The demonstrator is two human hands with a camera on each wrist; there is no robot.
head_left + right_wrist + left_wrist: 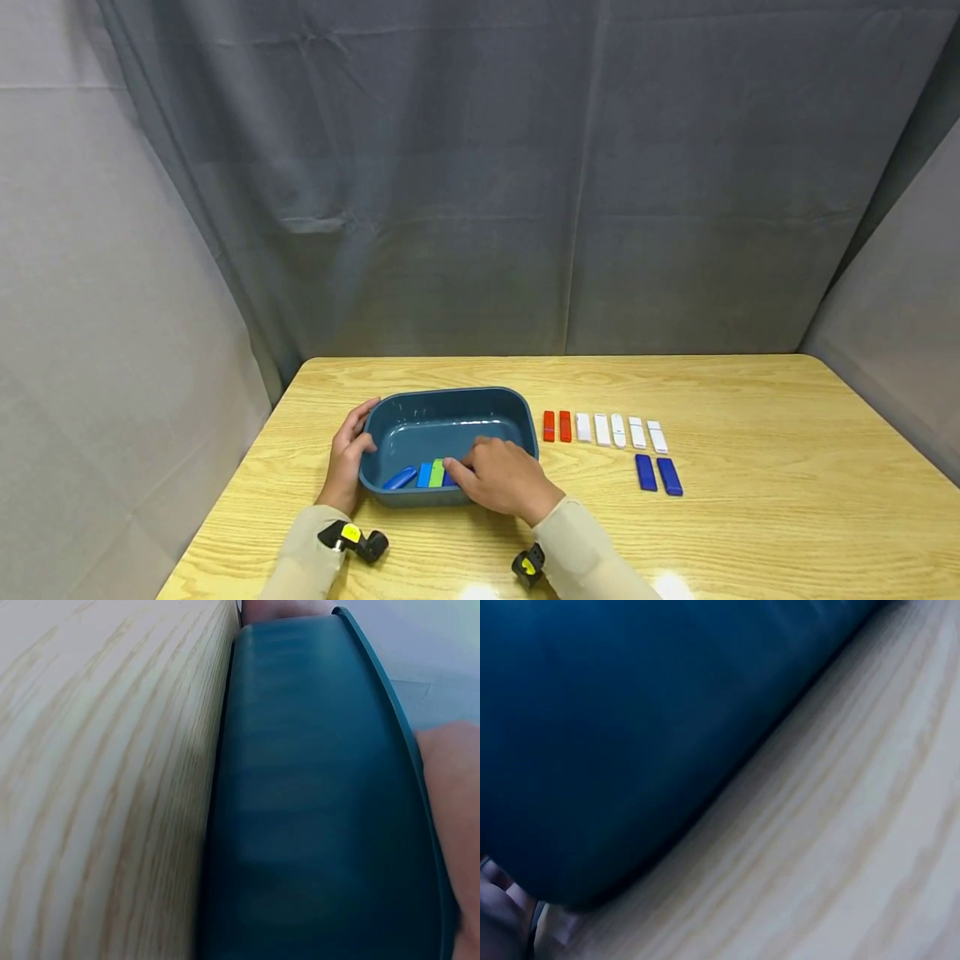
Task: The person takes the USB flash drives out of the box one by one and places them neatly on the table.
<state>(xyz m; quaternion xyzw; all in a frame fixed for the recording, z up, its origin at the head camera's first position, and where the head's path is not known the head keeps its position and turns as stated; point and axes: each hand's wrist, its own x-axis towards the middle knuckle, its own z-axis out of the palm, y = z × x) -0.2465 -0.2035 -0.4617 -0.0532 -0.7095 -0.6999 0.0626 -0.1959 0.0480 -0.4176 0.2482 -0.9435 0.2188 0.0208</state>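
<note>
A dark teal plastic bin [450,498] stands on the wooden table. My left hand [347,467] grips its left end, thumb over the rim and fingers along the outside. My right hand [502,477] reaches over the near rim into the bin, its thumb above a dark blue stick [447,481]. The other fingertips are hidden, so whether they pinch anything does not show. Along the bin's near wall lie a blue USB stick [400,477], a light blue one [424,475] and a green one [437,473]. Both wrist views show mostly the bin's outer wall [630,735] [322,787].
Right of the bin, two red sticks [565,427] and several white sticks [618,430] stand in a row. Two dark blue sticks [670,477] lie nearer me, below the row's right end. A grey curtain [480,208] hangs behind the table [780,467].
</note>
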